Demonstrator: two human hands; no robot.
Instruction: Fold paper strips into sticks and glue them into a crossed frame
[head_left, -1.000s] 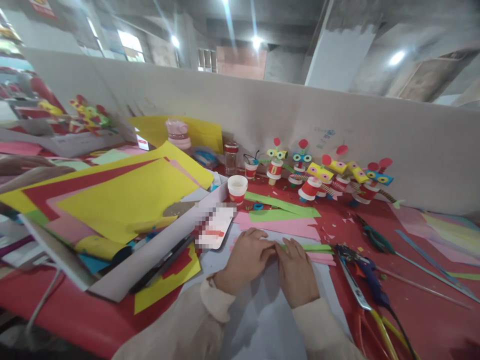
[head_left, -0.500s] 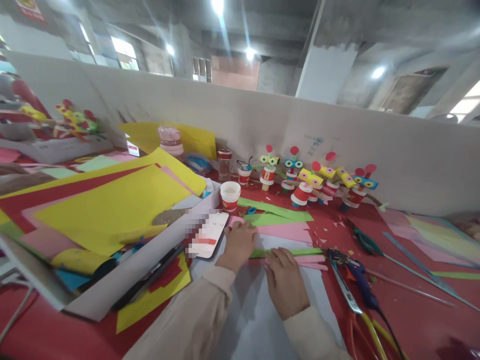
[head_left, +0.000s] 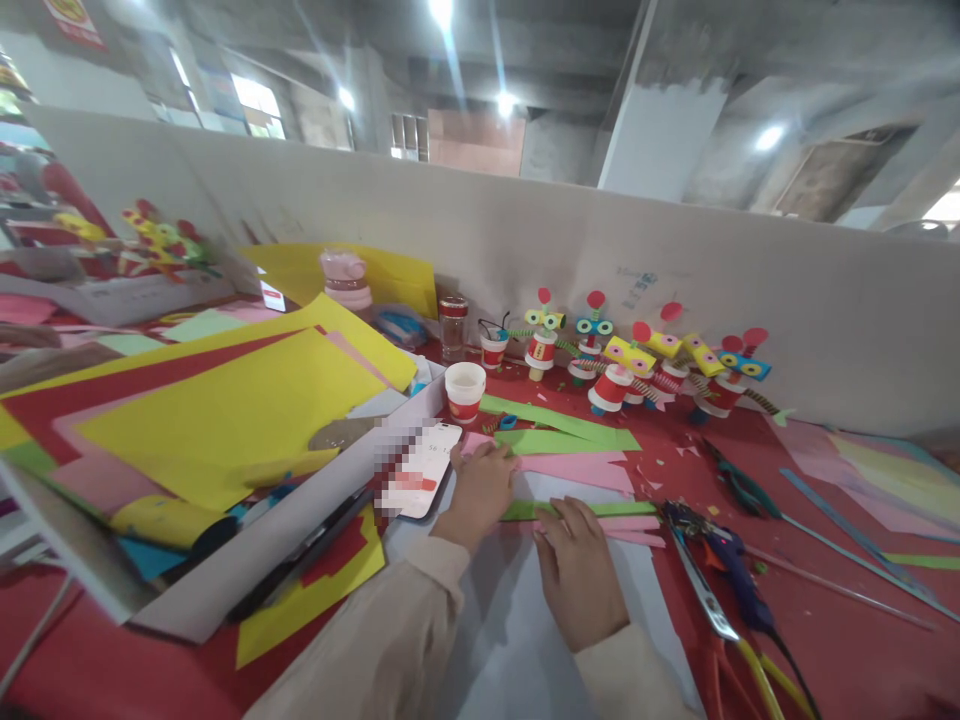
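My left hand (head_left: 480, 492) lies palm down over the left ends of the paper strips, fingertips on the pink paper, fingers bent a little and slightly apart. My right hand (head_left: 581, 565) rests across the strips, its fingers stretched out. A narrow green strip (head_left: 630, 509) and pink strips (head_left: 637, 533) pass beneath both hands. Under them is a large pale sheet (head_left: 517, 640). Wider pink strips (head_left: 592, 468) and green strips (head_left: 555, 440) lie just beyond the hands. What is under the palms is hidden.
A phone (head_left: 427, 475) and white-red paper cups (head_left: 465, 392) stand to the left, beside a box (head_left: 300, 515) bearing coloured sheets. Scissors (head_left: 709, 590) and a glue gun (head_left: 739, 575) lie at right. Several paper-cup figures (head_left: 541, 350) line the partition (head_left: 480, 230).
The view has shifted slightly, so things appear a little further right. Both hands stay on the strips in nearly the same pose.
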